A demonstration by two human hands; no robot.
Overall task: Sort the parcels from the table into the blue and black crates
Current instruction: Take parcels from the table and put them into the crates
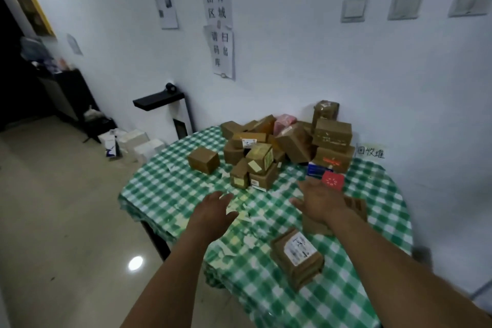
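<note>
dim bluish indoor light, lamp glare on floor (pixel 135 263), soft blur, fisheye-curved edges

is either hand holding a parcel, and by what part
Nothing is held. The left hand and right hand are both open; the small red box sits just beyond the right hand, ungripped.

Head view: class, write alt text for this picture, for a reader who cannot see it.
A person's left hand and right hand, both open, reach over a green checked table toward a heap of brown parcels against a white wall. A labelled parcel lies apart, nearer the person.
</note>
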